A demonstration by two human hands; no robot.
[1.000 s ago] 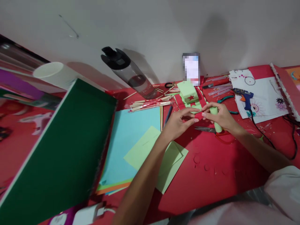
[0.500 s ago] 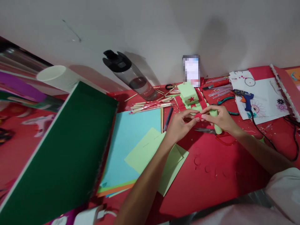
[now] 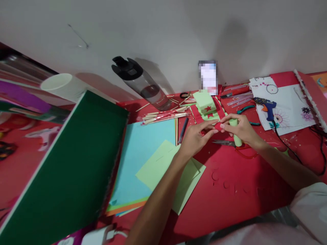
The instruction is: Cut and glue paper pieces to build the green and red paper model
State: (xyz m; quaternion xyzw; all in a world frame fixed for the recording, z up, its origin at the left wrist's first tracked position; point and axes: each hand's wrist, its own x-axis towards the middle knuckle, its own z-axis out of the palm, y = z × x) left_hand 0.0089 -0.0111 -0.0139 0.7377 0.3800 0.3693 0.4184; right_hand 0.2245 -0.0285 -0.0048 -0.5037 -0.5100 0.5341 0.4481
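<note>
A small red paper piece (image 3: 218, 126) is pinched between the fingertips of my two hands, above the red table. My left hand (image 3: 198, 137) has its thumb and fingers closed in on the piece from the left. From the right, my right hand (image 3: 241, 128) grips its edge between thumb and fingers. A light green paper roll (image 3: 238, 140) shows above and below the right hand; I cannot tell whether that hand touches it. Scissors (image 3: 224, 142) lie just under the hands. Behind them sits a light green paper box with a red star (image 3: 205, 101).
Left of the hands lie blue sheets (image 3: 148, 136), light green sheets (image 3: 158, 163) and wooden sticks (image 3: 163, 115). A bottle (image 3: 153, 95) and a phone (image 3: 208, 76) stand by the wall. A glue gun (image 3: 270, 110) rests rightward. A green board (image 3: 76, 163) rises at left.
My left fingers have shifted slightly on the red paper piece, and more of it shows near the right fingertips. Everything else stays in place apart from a slight camera shift.
</note>
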